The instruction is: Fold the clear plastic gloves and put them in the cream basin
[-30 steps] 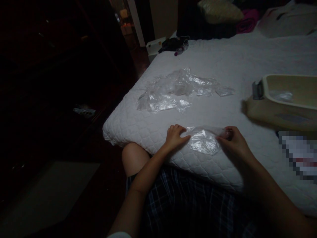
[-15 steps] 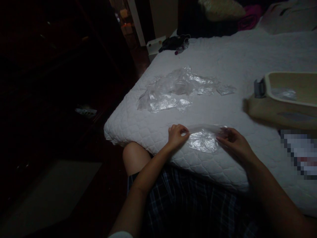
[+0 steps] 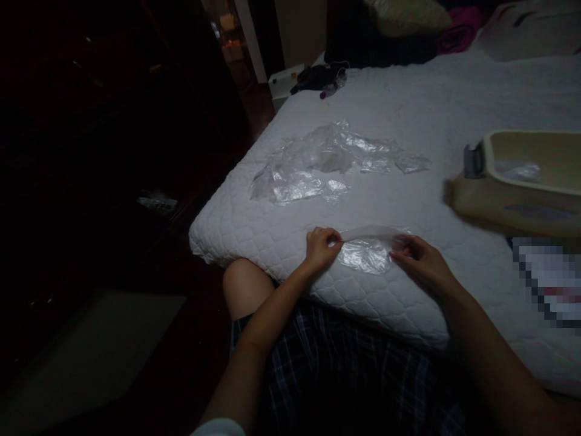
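Note:
A clear plastic bag lies at the near edge of the bed, stretched between my two hands. My left hand pinches its left end between thumb and fingertips. At the right end, the fingers of my right hand are closed on the plastic, with part of the grip in shadow. A whitish band of the plastic runs along the top, between the hands. Farther back on the bed, a loose heap of crumpled clear plastic bags is spread out.
A beige plastic bin with a grey latch stands at the right, some clear plastic inside. Below it lies a blurred-out flat item. A small bottle and dark cloth lie at the bed's far left corner. The white quilted bed ends at my knees.
Both hands have shifted slightly left with the bag. The whitish band along its top now arches up a little more between them. The heap and the bin stay where they were.

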